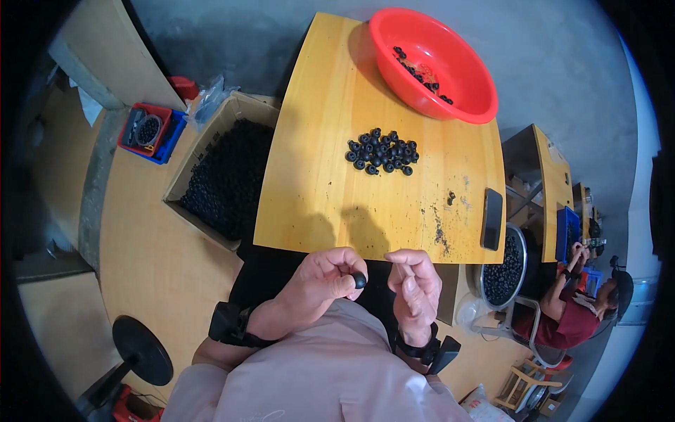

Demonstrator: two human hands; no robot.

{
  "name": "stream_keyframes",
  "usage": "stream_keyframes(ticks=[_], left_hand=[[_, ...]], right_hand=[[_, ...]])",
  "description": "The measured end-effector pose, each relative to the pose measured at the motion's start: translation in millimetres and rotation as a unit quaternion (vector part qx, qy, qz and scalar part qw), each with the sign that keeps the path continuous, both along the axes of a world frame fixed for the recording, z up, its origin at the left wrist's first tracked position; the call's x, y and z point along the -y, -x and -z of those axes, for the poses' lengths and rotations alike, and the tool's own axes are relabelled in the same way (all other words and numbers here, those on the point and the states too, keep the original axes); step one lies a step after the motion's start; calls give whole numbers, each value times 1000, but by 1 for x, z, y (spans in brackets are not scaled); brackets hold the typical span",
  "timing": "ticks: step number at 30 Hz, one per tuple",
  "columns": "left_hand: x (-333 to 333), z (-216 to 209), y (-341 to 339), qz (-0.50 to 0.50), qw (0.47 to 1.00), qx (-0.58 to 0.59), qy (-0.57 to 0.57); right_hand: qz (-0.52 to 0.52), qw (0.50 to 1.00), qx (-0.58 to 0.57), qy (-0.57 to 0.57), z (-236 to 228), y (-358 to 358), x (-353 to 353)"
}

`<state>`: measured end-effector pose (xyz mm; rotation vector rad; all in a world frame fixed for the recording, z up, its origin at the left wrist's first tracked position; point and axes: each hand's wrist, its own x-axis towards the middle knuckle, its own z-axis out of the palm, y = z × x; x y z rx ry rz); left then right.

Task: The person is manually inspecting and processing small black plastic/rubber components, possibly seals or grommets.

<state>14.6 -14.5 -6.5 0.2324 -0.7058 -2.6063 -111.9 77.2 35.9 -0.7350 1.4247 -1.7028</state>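
My left hand [325, 281] is closed, pinching a small black ball-shaped part [359, 280] between thumb and fingers just off the table's near edge. A short gap away, my right hand [416, 285] has its thumb and fingers drawn together; whatever may sit between them is too small to make out. Ahead of both hands, a pile of similar black round parts [383, 151], some showing holes, lies on the yellow wooden table [302, 176]. Black crumbs [439, 232] are scattered on the wood at the right.
A red basin [464, 77] with some black parts stands at the table's far right. The phone [491, 219] lies at the right edge. A cardboard box [204, 155] full of black parts is on the left, a metal bowl [522, 281] of them on the right. Another person [569, 313] sits farther right.
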Motion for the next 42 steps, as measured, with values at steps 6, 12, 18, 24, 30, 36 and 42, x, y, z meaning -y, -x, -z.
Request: stream_keyframes(ticks=[6,12,18,24,30,36,42], left_hand=[[-3,3,2,-4,1000,1,10],[-5,1,-2,33,998,45,19],[28,-8,-23,-112,991,54,54],[112,74,-73,-284,930,199,120],[121,120,-77,-358,809,449,124],[94,54,-67,-382,848,335,148],[54,5,-20,-138,948,176,226]], right_hand=[[-107,991,-69,49,6,2,-10],[-51,968,-232,80,5,-2,4],[27,983,-177,-43,24,21,24],[134,907,-362,-167,48,89,58],[138,794,-511,-299,63,109,91],[103,843,-472,-238,55,100,81],[-57,926,-369,-58,2,34,43]])
